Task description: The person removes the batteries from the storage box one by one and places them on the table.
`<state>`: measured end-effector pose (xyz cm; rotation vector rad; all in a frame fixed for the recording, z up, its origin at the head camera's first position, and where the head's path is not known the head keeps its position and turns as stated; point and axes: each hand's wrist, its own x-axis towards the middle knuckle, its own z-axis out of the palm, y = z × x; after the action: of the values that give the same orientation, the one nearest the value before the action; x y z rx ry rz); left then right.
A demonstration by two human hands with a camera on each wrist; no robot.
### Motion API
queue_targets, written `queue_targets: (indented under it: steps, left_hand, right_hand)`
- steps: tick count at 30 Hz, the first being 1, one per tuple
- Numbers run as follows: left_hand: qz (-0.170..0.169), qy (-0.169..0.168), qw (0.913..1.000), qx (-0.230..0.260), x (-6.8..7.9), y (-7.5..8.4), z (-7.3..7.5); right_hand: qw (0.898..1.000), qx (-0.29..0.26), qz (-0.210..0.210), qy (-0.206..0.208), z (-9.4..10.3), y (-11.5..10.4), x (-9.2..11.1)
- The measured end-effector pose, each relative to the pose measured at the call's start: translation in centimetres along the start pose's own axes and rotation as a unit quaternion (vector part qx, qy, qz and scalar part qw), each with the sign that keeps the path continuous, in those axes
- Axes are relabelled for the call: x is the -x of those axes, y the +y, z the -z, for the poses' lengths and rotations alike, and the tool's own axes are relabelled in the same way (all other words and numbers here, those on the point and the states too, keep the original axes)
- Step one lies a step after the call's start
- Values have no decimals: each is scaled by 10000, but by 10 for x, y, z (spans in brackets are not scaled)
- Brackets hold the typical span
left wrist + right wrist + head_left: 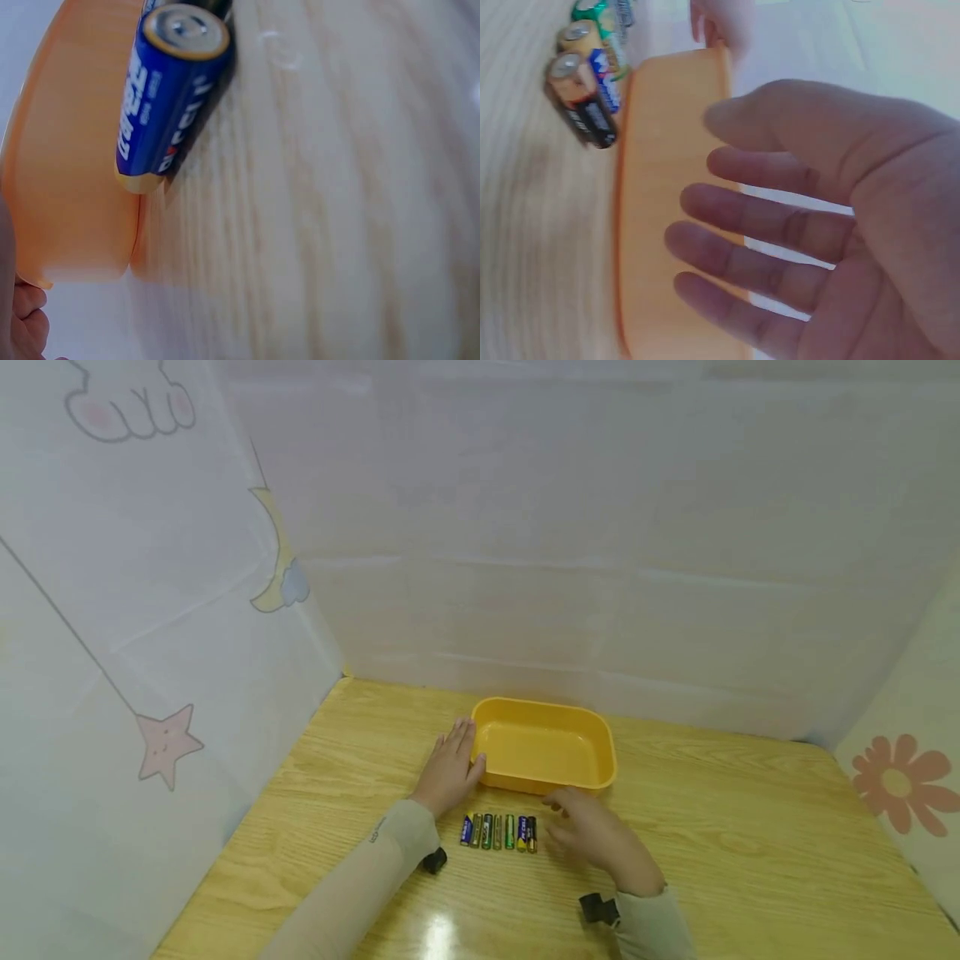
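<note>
A yellow plastic basin [543,785] stands on the table with its inside bare. Against its left end rests my left hand [447,768], fingers straight along the wall and thumb near the front corner. Close to the front right of the basin is my right hand [592,837], holding nothing; its fingers [739,214] are spread and loosely bent in the right wrist view. Several batteries [497,832] lie side by side in a row before the basin. A blue battery [169,97] looms large in the left wrist view. A black and copper battery [585,101] ends the row.
The wooden table [750,827] extends to both sides of the basin. Behind it hangs a pale cloth wall [600,527], with printed cloth [150,635] at the left. Dark straps [598,908] show at the wrists.
</note>
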<state>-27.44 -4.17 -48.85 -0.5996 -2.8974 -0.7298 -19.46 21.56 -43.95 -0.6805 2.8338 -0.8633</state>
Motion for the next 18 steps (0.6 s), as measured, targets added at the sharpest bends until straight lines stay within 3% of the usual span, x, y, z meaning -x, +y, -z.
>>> queue_targets:
  steps: [8,14,18]
  left_hand:
    - [19,38,10000,73,-2,-5,-5]
    - [98,-50,9999,34,-2,-4,-2]
    - [109,-110,9998,-100,-4,-2,3]
  right_hand:
    - [9927,430,69,1126,6,4,-2]
    - [9677,662,529,2375,8,24,-7]
    - [9555,657,644,2804,18,43,-15]
